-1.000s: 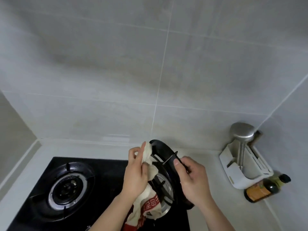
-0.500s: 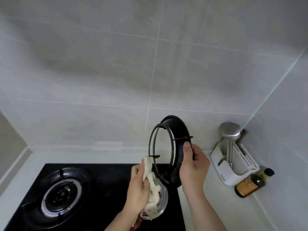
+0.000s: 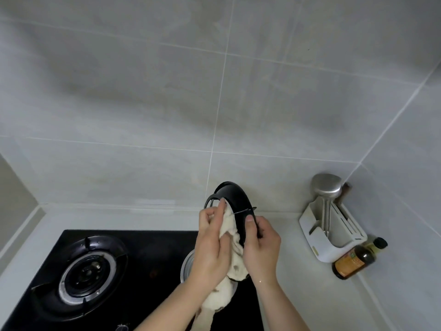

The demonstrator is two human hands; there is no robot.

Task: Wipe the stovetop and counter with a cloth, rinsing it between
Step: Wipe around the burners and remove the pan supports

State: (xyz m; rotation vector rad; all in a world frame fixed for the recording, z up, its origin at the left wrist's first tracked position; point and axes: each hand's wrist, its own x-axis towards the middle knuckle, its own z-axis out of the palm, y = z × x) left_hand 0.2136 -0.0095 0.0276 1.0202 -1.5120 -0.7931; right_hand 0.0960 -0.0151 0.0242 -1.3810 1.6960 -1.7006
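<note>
Cloth (image 3: 229,237): off-white, bunched; hangs from between both hands down toward the bottom edge of view, over the right burner.
Left hand (image 3: 211,247): fingers curled round the cloth, pressing it against the inner side of the lifted pan support.
Right hand (image 3: 260,244): grips the rim of the pan support, thumb laid across the near face, other fingers wrapped behind.
Pan support (image 3: 235,194): black ring, tipped up on edge, held above the right burner, clear of the stovetop.
Right burner (image 3: 187,263): only a metal arc of its ring shows to the left of the left wrist; rest hidden.
Stovetop (image 3: 152,254): black glass, glossy.
Left burner (image 3: 83,274): own support in place, flat.
Counter (image 3: 293,266): pale, right of the stovetop.
Bottle (image 3: 355,260): dark, orange label, lying tilted against the holder.
Holder (image 3: 331,232): white, in the corner; a steel utensil (image 3: 325,189) stands in it.
Wall (image 3: 167,103): grey tiles.
</note>
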